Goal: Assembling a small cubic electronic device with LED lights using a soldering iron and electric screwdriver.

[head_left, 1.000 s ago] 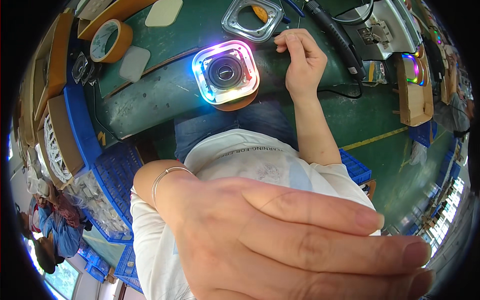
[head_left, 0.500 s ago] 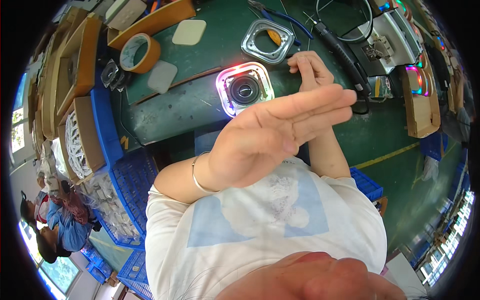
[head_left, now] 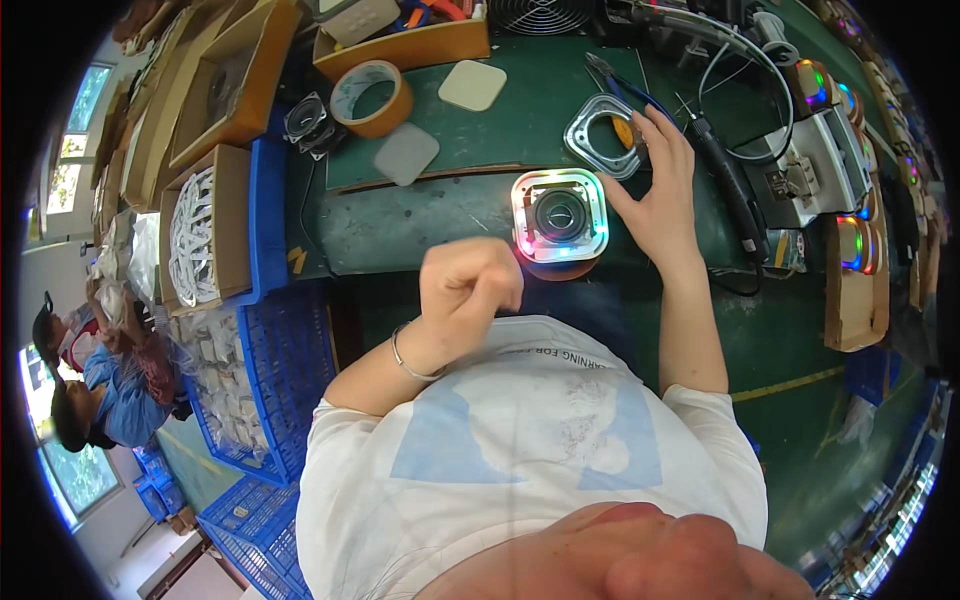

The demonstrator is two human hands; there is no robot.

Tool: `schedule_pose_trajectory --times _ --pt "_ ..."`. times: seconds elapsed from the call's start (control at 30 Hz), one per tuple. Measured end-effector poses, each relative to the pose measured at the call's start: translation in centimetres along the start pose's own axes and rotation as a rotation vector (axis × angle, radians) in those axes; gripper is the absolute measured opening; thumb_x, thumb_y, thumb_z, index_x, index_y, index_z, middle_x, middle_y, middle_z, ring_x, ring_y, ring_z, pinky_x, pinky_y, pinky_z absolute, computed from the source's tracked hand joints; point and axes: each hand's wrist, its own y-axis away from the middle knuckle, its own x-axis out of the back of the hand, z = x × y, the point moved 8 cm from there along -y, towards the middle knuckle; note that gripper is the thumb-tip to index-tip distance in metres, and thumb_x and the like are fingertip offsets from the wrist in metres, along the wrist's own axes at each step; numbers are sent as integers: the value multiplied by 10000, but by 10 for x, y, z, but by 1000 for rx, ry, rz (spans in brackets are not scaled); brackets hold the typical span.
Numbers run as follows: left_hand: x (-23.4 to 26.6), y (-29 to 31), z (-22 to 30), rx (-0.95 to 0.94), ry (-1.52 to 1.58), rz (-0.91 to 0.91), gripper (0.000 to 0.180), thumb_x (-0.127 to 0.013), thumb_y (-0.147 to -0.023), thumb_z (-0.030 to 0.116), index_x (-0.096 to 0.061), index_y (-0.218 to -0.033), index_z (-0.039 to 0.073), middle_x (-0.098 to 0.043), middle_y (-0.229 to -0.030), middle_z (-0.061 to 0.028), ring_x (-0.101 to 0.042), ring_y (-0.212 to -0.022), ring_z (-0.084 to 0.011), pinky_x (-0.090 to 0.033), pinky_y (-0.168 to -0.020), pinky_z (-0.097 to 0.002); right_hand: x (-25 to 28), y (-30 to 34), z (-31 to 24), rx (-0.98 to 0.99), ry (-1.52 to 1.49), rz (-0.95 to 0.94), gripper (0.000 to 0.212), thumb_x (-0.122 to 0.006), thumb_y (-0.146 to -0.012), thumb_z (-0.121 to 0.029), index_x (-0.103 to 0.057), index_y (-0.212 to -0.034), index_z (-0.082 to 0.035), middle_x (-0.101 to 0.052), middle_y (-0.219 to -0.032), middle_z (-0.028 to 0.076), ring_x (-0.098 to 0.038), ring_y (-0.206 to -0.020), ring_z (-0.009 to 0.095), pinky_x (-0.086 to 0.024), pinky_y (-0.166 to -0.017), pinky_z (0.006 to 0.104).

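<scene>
A square speaker point(head_left: 560, 216) with a glowing rim of coloured lights and a round black cone rests at the front edge of the green bench. My left hand point(head_left: 468, 288) is curled closed beside its lower left corner, apart from it, with nothing seen in the fingers. To its right, my right hand point(head_left: 662, 195) is open, thumb and fingers apart. The thumb tip is close to the speaker's right side, and the fingertips are by a shiny square ring-shaped frame point(head_left: 582, 142). Whether they touch either one, I cannot tell.
Pliers point(head_left: 640, 88) and a black soldering iron point(head_left: 722, 175) lie on the right. To the left are a tape roll point(head_left: 398, 110), two square pads point(head_left: 472, 86), a small bare speaker point(head_left: 312, 125) and a box of white strips point(head_left: 192, 235). A blue crate point(head_left: 285, 375) stands lower left.
My left hand has drawn back down and left, its outstretched fingers now curled. My right hand has opened and shifted rightward to beside the speaker. The whole view has shifted.
</scene>
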Motion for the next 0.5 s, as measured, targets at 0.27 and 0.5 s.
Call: schedule_pose_trajectory --times 0.27,0.5 --pt "-10 -22 -28 -58 -500 -42 932 -847 -705 274 -333 -1438 13 -366 -1472 -236 -359 -1362 -417 -318 -1110 -469 15 -8 18 -150 -189 26 793 -817 -654 -142 -481 -1363 -28 -513 -1355 151 -515 -1252 277 -386 -1070 365" --pt "-4 -18 -62 160 -47 55 671 -657 -872 162 -327 -1432 -4 -441 -1413 -209 -448 -1306 -324 -341 -1092 -399 -2 10 -46 110 -495 -529 906 -812 -617 -216 -425 -1415 -32 -474 -1402 155 -444 -1326 315 -321 -1118 411"
